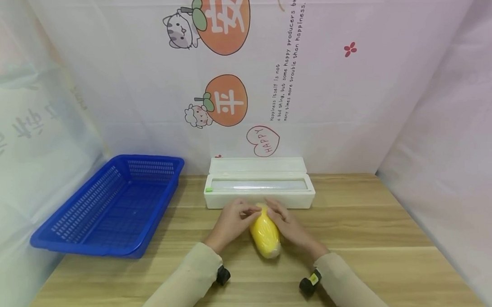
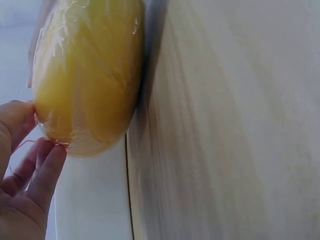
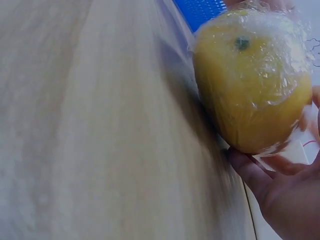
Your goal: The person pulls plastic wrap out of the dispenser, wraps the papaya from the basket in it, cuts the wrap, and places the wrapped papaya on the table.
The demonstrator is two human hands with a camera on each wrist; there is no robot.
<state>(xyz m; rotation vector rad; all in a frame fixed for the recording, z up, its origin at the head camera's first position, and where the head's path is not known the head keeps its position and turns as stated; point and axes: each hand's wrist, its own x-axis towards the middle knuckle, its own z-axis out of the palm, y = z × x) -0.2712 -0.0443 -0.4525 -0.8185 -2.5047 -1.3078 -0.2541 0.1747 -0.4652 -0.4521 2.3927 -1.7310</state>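
A long, rounded yellow fruit [image 1: 266, 234] in clear cling film lies on the table between the two hands. A small dark green spot shows through the film at its near end in the right wrist view. The left hand [image 1: 233, 220] holds the far end, its thumb and bent fingertips [image 2: 52, 150] against the wrapped surface. On the other side, the right hand [image 1: 288, 225] curls round the fruit, with a fingertip [image 3: 240, 159] low on its side near the tabletop. Wrinkled film [image 3: 272, 35] bunches at the near end.
Just beyond the hands stands a white cling film box [image 1: 260, 200], its lid raised and a roll inside, with a green slider at the left. A blue plastic basket [image 1: 151, 233] sits at the left. Printed white cloth [image 1: 331, 137] encloses the wooden table [image 1: 362, 230].
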